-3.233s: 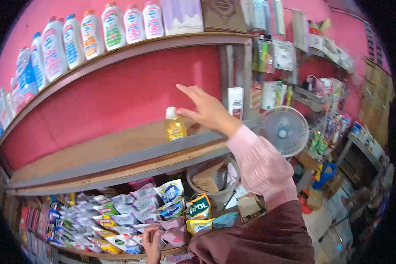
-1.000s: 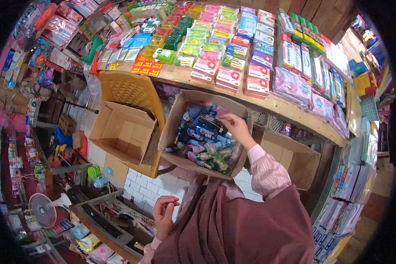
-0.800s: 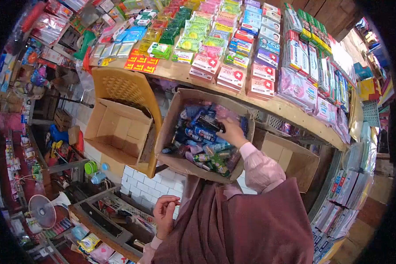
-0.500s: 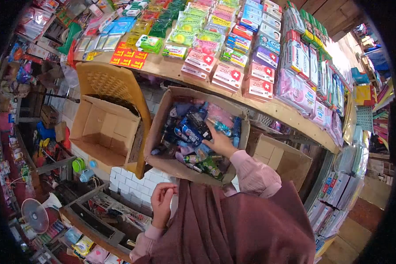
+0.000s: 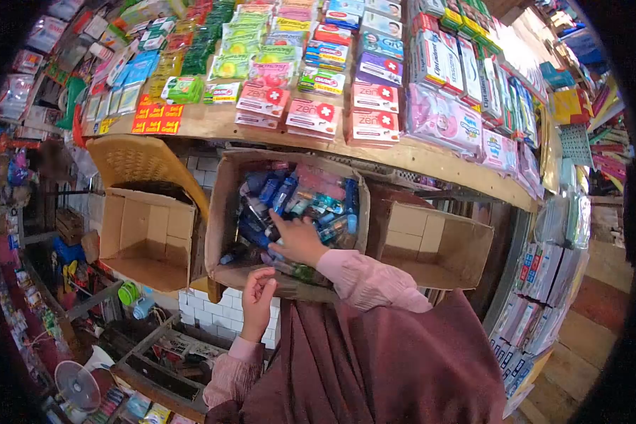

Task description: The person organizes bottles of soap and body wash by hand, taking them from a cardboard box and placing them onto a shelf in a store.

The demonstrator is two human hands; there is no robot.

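Note:
A cardboard box (image 5: pixel 218 212) in front of me holds a jumble of small bottles and tubes, mostly blue, with some pink and green ones. My right hand (image 5: pixel 300 242) reaches into it from the right, fingers apart, the index finger stretched over a dark blue bottle (image 5: pixel 284 194). No item is visibly gripped there; the fingertips rest on or just above the pile. My left hand (image 5: pixel 258 302) is raised beside the box's near edge, fingers loosely bent and apart, with nothing in it.
Open cardboard boxes stand left (image 5: pixel 148 237) and right (image 5: pixel 438 244) of the middle one. A yellow woven chair (image 5: pixel 138 166) is behind the left box. Beyond, a wooden counter (image 5: pixel 261 138) carries rows of soap and toothpaste packs. A fan (image 5: pixel 78 385) stands at lower left.
My right hand has moved left across the pile, and bottles under it have shifted. My left hand is a little higher. The view has turned, so the counter and boxes appear further left and lower.

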